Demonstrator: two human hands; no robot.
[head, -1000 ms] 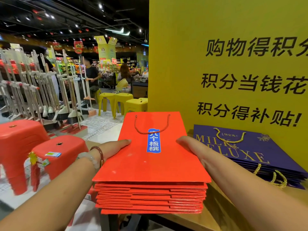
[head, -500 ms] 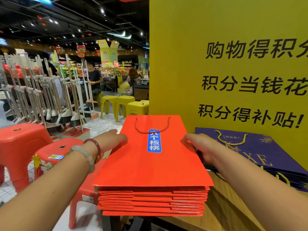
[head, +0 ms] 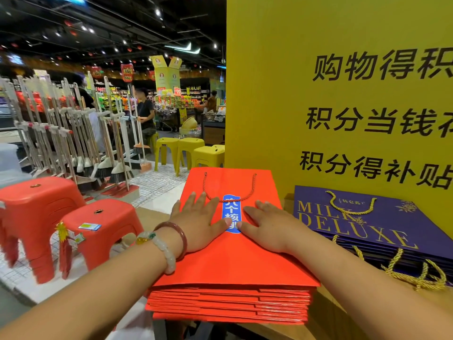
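A stack of flat red paper gift bags lies on a wooden counter, the top bag showing a blue label and a red rope handle. My left hand, with two bracelets on the wrist, lies flat on the top bag, left of the label. My right hand lies flat on it to the right, fingers straight. The two thumbs nearly meet over the label's lower end.
A stack of purple "Milk Deluxe" bags with gold handles lies right of the red stack. A yellow sign board stands behind both. Red stools stand at the left, with broom racks, yellow stools and shoppers beyond.
Both hands have moved from the sides of the red stack onto its top, now flat and close together.
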